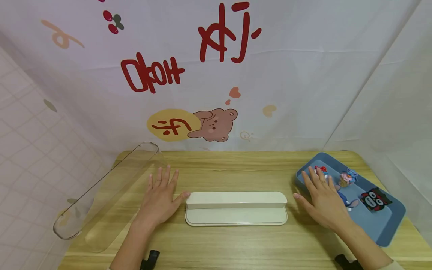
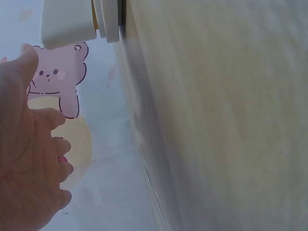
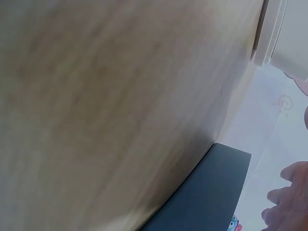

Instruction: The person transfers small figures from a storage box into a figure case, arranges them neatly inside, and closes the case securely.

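From where I stand, the clear cover (image 1: pixel 113 195) looks like the likeliest casualty: it lies aslant at the left side of the tabletop (image 1: pixel 236 247), its rim reaching about to the edge or past it. A nudge from the left hand (image 1: pixel 160 204) or forearm could send it over, and being see-through, its sides are easy to misjudge. The blue tray (image 1: pixel 376 225) worries me too, since its outer corner comes right up to the right edge of the tabletop; a shove outward might tip it. The trinkets inside lie loose: a red-topped one (image 1: pixel 321 170), an ice-cream cone (image 1: pixel 345 180), a blue one with big ears (image 1: pixel 350 203) and a black owl (image 1: pixel 374 198). A careless sweep of the right hand (image 1: pixel 322 204) could knock the first of them about, as the fingers are above that end. The white stand (image 1: pixel 236 216) sits safer, in the middle between the two hands, though a bump from the left thumb might skew it.

As for the fingers, both sets are stretched out, spread apart and holding nothing. On the left, the thumb points at the near end of the stand; whether it brushes it I cannot tell. On the right, the fingers hang over the tray's inner corner, apparently without touching the trinkets, with the thumb held away toward the stand.
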The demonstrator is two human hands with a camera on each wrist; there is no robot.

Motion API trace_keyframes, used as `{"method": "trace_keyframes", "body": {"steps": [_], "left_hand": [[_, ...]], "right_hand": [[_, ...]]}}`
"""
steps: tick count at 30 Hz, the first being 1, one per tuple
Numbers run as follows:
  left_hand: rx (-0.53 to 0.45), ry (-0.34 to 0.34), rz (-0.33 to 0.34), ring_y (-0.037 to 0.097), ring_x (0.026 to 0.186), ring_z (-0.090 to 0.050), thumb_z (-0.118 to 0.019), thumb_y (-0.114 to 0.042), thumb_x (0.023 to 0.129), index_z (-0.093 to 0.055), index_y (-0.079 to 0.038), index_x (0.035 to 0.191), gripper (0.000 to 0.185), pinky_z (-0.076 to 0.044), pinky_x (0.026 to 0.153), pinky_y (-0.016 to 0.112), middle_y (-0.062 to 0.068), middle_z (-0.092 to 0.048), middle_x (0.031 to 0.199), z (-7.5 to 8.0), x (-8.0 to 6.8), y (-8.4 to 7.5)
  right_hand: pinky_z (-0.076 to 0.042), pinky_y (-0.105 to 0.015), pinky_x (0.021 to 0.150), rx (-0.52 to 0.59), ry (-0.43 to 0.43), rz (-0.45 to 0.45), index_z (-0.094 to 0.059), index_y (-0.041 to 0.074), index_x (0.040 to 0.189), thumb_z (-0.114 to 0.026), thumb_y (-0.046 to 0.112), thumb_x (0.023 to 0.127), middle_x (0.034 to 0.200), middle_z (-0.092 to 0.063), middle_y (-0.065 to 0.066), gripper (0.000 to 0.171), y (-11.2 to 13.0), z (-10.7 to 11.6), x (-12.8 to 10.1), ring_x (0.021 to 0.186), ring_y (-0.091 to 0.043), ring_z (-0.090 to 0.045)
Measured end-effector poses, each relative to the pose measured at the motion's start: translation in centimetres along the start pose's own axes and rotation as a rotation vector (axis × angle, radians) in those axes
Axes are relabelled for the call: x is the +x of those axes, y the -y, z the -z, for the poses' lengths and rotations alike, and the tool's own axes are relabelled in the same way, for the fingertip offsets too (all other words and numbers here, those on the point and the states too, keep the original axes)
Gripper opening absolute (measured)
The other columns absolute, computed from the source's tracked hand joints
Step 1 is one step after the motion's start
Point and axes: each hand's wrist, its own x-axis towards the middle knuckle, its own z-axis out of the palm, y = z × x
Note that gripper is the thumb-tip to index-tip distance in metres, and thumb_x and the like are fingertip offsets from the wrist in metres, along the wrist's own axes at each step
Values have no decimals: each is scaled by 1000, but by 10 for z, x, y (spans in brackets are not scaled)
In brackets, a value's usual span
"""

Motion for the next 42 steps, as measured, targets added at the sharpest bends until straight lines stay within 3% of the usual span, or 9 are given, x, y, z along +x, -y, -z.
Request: {"method": "trace_keyframes", "body": {"steps": [5, 13, 21, 28, 36, 42], "left_hand": [[-11, 0, 1, 44, 159, -1, -52, -65, 102, -32, -5, 164, 88, 0, 125, 65, 21, -9, 173, 0, -3, 0], [-19, 3, -6, 44, 159, 1, -49, -67, 102, -32, -4, 164, 89, 4, 126, 64, 22, -9, 172, 3, -6, 0], [-22, -2, -29, 44, 159, 1, -46, -67, 103, -32, -4, 164, 89, 2, 126, 64, 24, -11, 172, 5, -9, -1], [-99, 1, -60, 44, 159, -4, -50, -65, 103, -32, -5, 164, 88, -1, 126, 65, 23, -11, 172, 4, -12, -3], [-140, -23, -110, 44, 158, -12, -59, -61, 100, -35, -6, 163, 87, -7, 125, 67, 22, -18, 171, 3, -17, -7], [-194, 7, -113, 40, 159, -13, -71, -60, 93, -33, -9, 165, 96, -7, 126, 65, 19, -21, 172, 2, -18, -10]], "right_hand": [[6, -60, 126, 33, 0, -9, -30, -5, 162, -62, 43, 104, 168, -18, -31, 81, -1, 4, -2, 159, -40, 1], [2, -69, 123, 42, -31, -26, -28, -6, 162, -64, 41, 104, 167, -21, -32, 83, -6, 18, -3, 159, -42, -1], [5, -67, 124, 38, -64, -70, -24, -5, 163, -65, 40, 104, 169, -15, -31, 85, -17, 31, -8, 158, -46, -3], [5, -64, 125, 55, -36, -154, -16, -3, 165, -63, 41, 104, 169, -13, -30, 88, -27, 41, -17, 157, -48, -8], [-10, -70, 122, 78, -72, -214, -23, -6, 163, -65, 38, 104, 164, -25, -35, 85, -37, 41, -29, 149, -56, -25], [-31, -82, 100, 93, -69, -276, -35, -5, 159, -70, 38, 101, 152, -42, -39, 80, -44, 42, -35, 126, -67, -44]]}}
